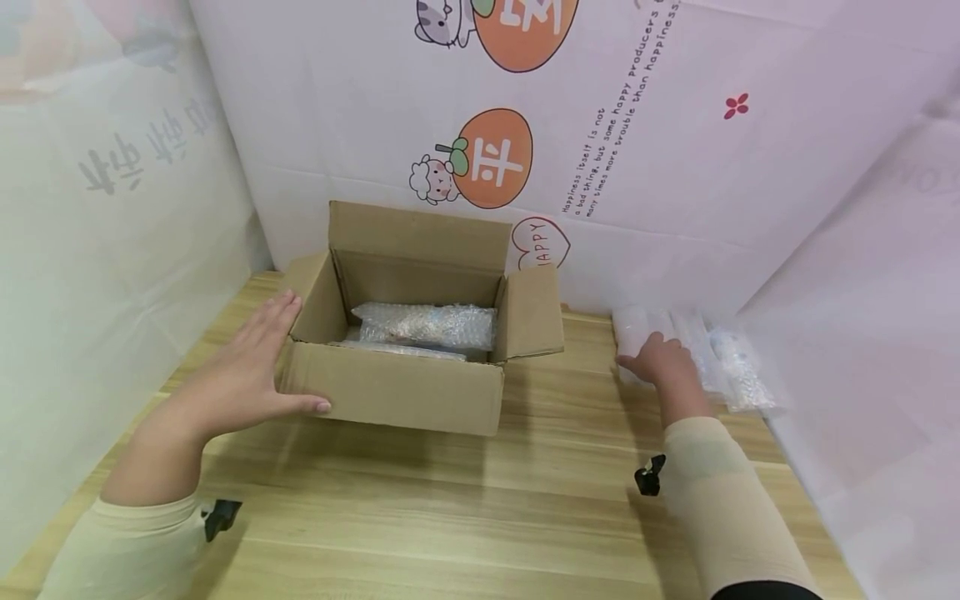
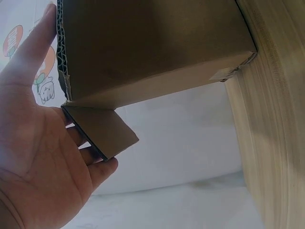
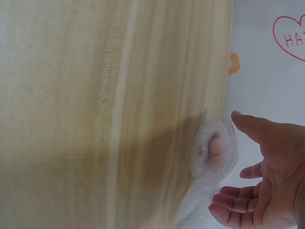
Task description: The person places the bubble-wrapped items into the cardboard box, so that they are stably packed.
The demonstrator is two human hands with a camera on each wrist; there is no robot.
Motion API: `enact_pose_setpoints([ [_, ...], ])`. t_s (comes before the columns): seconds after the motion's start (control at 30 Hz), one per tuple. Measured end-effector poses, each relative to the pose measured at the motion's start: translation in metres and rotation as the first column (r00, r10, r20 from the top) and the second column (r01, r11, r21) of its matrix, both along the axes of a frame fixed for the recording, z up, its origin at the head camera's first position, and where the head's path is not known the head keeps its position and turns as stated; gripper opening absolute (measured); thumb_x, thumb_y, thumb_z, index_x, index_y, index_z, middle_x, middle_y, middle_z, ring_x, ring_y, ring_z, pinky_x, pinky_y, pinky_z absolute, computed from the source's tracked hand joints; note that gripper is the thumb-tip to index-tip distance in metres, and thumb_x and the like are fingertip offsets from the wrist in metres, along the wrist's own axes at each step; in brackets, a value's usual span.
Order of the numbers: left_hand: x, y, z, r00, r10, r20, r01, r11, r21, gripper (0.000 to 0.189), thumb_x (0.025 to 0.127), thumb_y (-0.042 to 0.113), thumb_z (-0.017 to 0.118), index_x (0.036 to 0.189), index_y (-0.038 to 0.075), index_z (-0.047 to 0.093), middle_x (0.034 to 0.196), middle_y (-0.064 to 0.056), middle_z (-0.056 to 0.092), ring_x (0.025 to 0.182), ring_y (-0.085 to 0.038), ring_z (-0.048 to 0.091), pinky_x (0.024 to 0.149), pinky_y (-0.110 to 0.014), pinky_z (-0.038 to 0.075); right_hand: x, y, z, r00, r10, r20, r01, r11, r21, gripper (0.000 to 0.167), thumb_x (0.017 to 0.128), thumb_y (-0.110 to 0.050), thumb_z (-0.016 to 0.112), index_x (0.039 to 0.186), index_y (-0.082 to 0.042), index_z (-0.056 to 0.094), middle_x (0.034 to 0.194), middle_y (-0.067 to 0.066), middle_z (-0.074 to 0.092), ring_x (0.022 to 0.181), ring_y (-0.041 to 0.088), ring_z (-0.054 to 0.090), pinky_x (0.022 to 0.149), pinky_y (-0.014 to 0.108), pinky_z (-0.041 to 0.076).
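An open cardboard box [image 1: 397, 387] stands on the table with its flaps spread. My left hand [image 1: 240, 375] rests against its left side, thumb reaching along the front flap. In the left wrist view, the fingers lie behind a small side flap [image 2: 102, 129], loosely extended. Inside the box lies a bubble-wrapped package [image 1: 431, 325]; a second wrapped piece [image 1: 408, 350] is partly hidden by the front flap. To the right, my right hand [image 1: 667, 367] is over a bubble-wrapped roll [image 3: 215, 148], with thumb and fingers spread apart beside it.
More bubble-wrapped packages [image 1: 742, 371] lie side by side against the right wall covering [image 1: 862, 350]. Behind the box hangs a printed white sheet [image 1: 360, 108], and another sheet [image 1: 97, 275] borders the left. The wooden table [image 1: 420, 508] spreads in front.
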State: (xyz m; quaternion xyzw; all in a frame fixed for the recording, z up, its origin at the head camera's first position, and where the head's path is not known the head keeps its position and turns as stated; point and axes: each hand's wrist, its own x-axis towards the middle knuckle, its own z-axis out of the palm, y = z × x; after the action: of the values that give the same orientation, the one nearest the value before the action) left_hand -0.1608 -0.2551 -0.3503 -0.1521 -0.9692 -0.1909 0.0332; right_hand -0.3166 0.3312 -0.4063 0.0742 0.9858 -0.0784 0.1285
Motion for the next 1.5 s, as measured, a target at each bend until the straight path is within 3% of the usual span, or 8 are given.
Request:
enact_pose_setpoints([
  [0.47,-0.001,0.000,0.000,1.000,0.004,-0.001,-0.003,1.000,0.012,0.132,0.068,0.077,0.070,0.158,0.021,-0.009,0.165,-0.001,-0.011,0.152,-0.033,-0.004,0.120,-0.060,0.012,-0.002,-0.011,-0.014,1.000,-0.025,-0.012,0.025,0.999,-0.037,0.096,0.089,-0.058,0.060,0.135,0.023,0.035,0.129,0.046,0.036,0.115,0.058,0.043,0.096,0.063,0.043],
  [0.73,0.000,0.000,0.000,1.000,0.002,0.001,-0.002,1.000,0.012,0.132,0.068,0.077,0.070,0.158,0.021,-0.009,0.165,-0.001,-0.011,0.152,-0.033,-0.005,0.120,-0.060,0.012,-0.007,-0.006,-0.011,0.999,0.032,-0.011,-0.033,0.998,-0.059,0.071,0.090,-0.039,0.058,0.128,0.020,0.045,0.124,0.043,0.046,0.113,0.055,0.048,0.092,0.061,0.046],
  [0.87,-0.001,0.000,0.000,1.000,0.000,0.001,0.000,1.000,0.015,0.132,0.068,0.077,0.070,0.158,0.021,-0.009,0.165,0.000,-0.011,0.152,-0.033,-0.005,0.120,-0.060,0.012,-0.009,0.002,-0.011,0.998,0.060,0.004,-0.059,0.992,-0.113,0.062,0.092,-0.034,0.055,0.122,0.019,0.050,0.115,0.038,0.057,0.092,0.043,0.063,0.080,0.051,0.053],
  [1.0,-0.002,0.000,-0.001,1.000,0.004,0.000,-0.004,1.000,0.018,0.132,0.067,0.077,0.070,0.158,0.022,-0.009,0.165,0.000,-0.011,0.152,-0.033,-0.005,0.119,-0.061,0.013,-0.005,0.005,-0.004,0.996,0.085,0.001,-0.083,0.974,-0.213,0.056,0.092,-0.027,0.053,0.120,0.022,0.047,0.112,0.039,0.057,0.070,0.031,0.067,0.069,0.040,0.055],
  [1.1,-0.002,-0.001,-0.001,1.000,0.005,-0.005,-0.005,1.000,0.021,0.132,0.067,0.076,0.071,0.158,0.022,-0.009,0.165,0.000,-0.010,0.152,-0.033,-0.004,0.119,-0.062,0.014,-0.001,0.003,0.006,0.994,0.110,0.011,-0.103,0.957,-0.272,0.059,0.093,-0.022,0.048,0.129,0.024,0.039,0.123,0.043,0.049,0.080,0.036,0.067,0.077,0.044,0.056],
  [1.23,-0.001,0.000,-0.001,1.000,0.004,0.000,-0.004,1.000,0.016,0.132,0.068,0.077,0.070,0.158,0.021,-0.009,0.165,-0.001,-0.011,0.152,-0.033,-0.004,0.120,-0.061,0.013,0.003,-0.002,0.017,0.990,0.131,0.045,-0.107,0.929,-0.354,0.068,0.099,-0.020,0.043,0.145,0.022,0.016,0.143,0.044,0.028,0.110,0.048,0.058,0.095,0.053,0.051],
  [1.37,0.000,0.000,0.000,1.000,0.003,0.008,-0.003,1.000,0.009,0.132,0.068,0.077,0.069,0.158,0.021,-0.009,0.165,-0.001,-0.011,0.152,-0.033,-0.004,0.120,-0.060,0.012,0.005,-0.007,0.031,0.988,0.150,0.036,-0.119,0.889,-0.443,0.072,0.103,-0.021,0.041,0.148,0.018,0.001,0.151,0.043,0.011,0.129,0.055,0.040,0.093,0.051,0.054],
  [1.5,0.000,0.000,0.000,1.000,0.004,0.013,-0.004,1.000,0.009,0.132,0.068,0.077,0.069,0.158,0.021,-0.010,0.165,0.000,-0.011,0.152,-0.033,-0.005,0.120,-0.061,0.012,0.008,-0.011,0.047,0.985,0.171,0.005,-0.150,0.876,-0.459,0.076,0.105,-0.028,0.041,0.151,0.012,-0.004,0.154,0.040,0.004,0.129,0.054,0.041,0.096,0.053,0.052],
])
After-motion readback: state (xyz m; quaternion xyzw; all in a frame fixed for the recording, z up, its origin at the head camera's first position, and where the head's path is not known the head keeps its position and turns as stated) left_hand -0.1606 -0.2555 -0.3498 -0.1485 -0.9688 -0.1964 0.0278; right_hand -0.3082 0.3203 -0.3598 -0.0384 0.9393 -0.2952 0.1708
